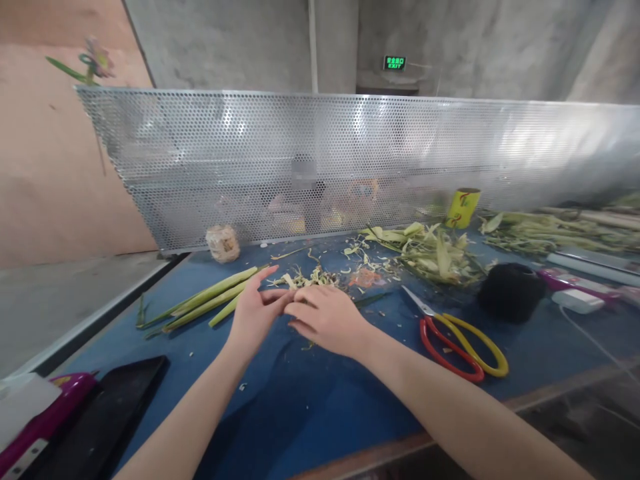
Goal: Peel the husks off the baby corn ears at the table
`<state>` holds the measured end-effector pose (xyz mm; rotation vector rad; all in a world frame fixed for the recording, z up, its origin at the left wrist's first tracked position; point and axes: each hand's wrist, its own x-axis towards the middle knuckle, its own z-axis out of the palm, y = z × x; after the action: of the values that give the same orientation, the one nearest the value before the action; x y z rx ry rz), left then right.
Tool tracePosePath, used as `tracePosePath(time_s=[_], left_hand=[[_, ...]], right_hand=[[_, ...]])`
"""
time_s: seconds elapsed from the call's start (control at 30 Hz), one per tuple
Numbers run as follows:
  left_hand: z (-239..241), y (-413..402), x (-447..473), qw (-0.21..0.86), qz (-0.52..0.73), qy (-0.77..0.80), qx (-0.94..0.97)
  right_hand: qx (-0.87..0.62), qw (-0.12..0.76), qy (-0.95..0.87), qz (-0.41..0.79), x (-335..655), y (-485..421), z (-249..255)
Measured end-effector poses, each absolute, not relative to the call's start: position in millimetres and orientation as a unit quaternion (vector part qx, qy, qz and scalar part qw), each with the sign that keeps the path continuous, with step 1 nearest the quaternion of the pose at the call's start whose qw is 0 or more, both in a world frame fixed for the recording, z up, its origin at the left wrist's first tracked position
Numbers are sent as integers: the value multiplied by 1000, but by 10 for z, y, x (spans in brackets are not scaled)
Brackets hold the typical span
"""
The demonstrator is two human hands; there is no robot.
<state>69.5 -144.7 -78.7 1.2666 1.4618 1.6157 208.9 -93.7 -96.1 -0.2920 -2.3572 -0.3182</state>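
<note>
My left hand (254,313) and my right hand (327,319) meet over the middle of a blue table top (320,393). Left fingertips pinch together against the right hand's knuckles, index finger raised. The right hand lies palm down with fingers curled inward; what either hand holds is too small or hidden to name. A heap of pale leaf scraps (310,277) lies just beyond the hands. Several long green stalks (210,300) lie on the table to the left of my left hand.
Red-and-yellow scissors (457,337) lie right of my right hand, beside a black ball of thread (510,292). More green leaves (430,252), a yellow roll (463,207) and a twine ball (223,242) sit before a perforated metal screen (350,160). A black tablet (107,410) lies near left.
</note>
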Motion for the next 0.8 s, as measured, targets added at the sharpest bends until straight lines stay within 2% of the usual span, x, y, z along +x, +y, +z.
tracePosePath(time_s=[0.13,0.37,0.5,0.8], left_hand=[[-774,-1441,692,305,600,562,482],[-725,-1447,683,252,583,596,492],[-742,-1444,671,236,571,608,498],[-771,-1394,628,221,565,611,509]], right_hand=[[-136,336,-918,-163,2038,-956,-981],[-114,372,-904,-179,2029,-936,-1035],[-82,362,-909,-189,2009,-954,-1058],[-96,346,-920,-156,2018,-955,-1046]])
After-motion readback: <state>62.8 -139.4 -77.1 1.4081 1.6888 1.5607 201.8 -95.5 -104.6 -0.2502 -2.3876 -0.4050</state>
